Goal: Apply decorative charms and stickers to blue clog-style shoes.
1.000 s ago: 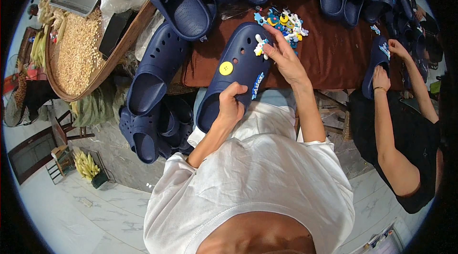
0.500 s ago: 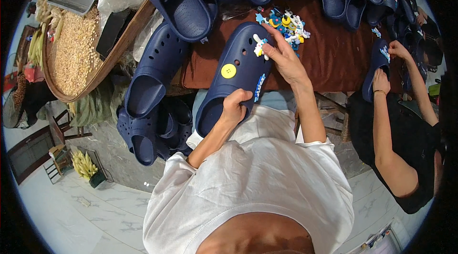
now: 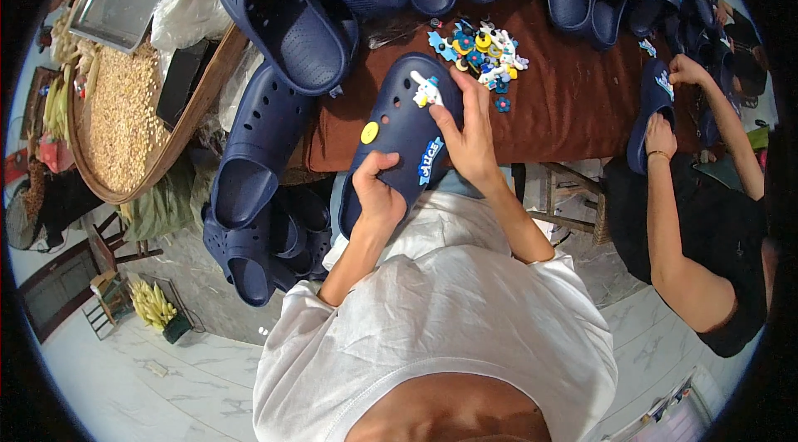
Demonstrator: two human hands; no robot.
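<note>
A navy clog [image 3: 391, 110] with round holes is held at an angle over the near edge of the cloth-covered table. My left hand [image 3: 378, 193] is closed on its opening, thumb on top and fingers hidden inside. Around the toe side my right hand [image 3: 472, 130] grips it, with the thumb close to a white character charm [image 3: 427, 90]. A yellow button charm [image 3: 369, 133] sits in the clog's top, and a blue-and-white lettered charm [image 3: 429, 161] is on its side. Just beyond the toe lies a pile of colourful charms [image 3: 486, 51].
More navy clogs [image 3: 303, 35] line the left and far sides of the brown cloth [image 3: 549, 101]. At left stands a woven tray [image 3: 125, 135] of pale kernels. On the right, a co-worker's hands [image 3: 665, 135] hold another navy clog [image 3: 644, 122]. A wooden stool [image 3: 573, 201] stands below the table.
The clog has shifted left and rolled, so its lettered side shows more. Both hands moved with it, keeping their grip. The whole view has shifted slightly.
</note>
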